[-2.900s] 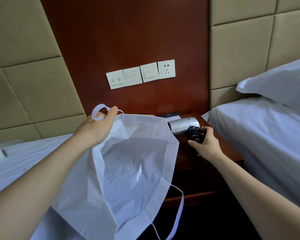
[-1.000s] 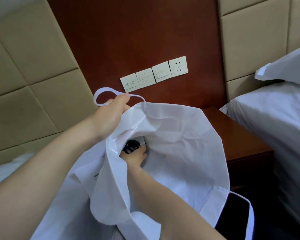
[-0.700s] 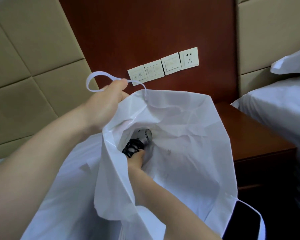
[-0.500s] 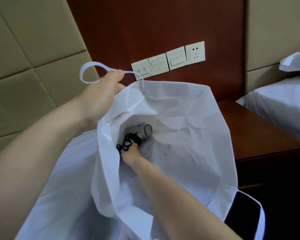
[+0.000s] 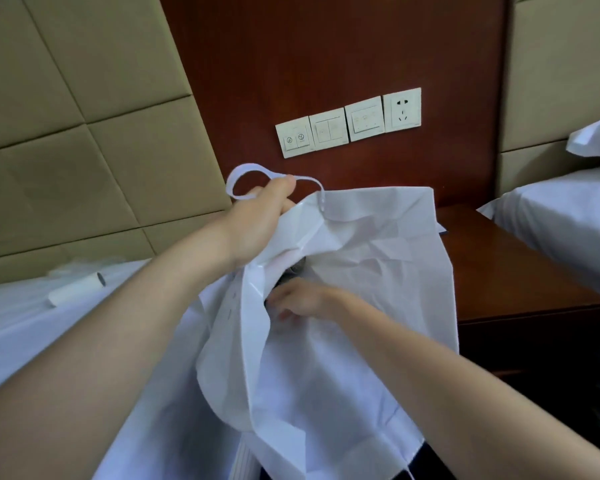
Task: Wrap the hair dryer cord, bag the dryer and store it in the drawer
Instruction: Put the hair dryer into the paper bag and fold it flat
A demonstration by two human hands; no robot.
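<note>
Gripping the bag (image 5: pixel 361 348) by its handle (image 5: pixel 248 167), the left hand (image 5: pixel 257 220) holds it open; right hand (image 5: pixel 303 301) inside, grip hidden.

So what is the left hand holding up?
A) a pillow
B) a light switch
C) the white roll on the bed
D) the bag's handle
D: the left hand grips the loop handle of the white bag, lifting that edge of the bag.

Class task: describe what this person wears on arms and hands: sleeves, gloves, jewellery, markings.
The left forearm and right forearm are bare, with no sleeves in view. The left hand and right hand have no gloves, watch or bracelet, and no rings are seen.
</note>
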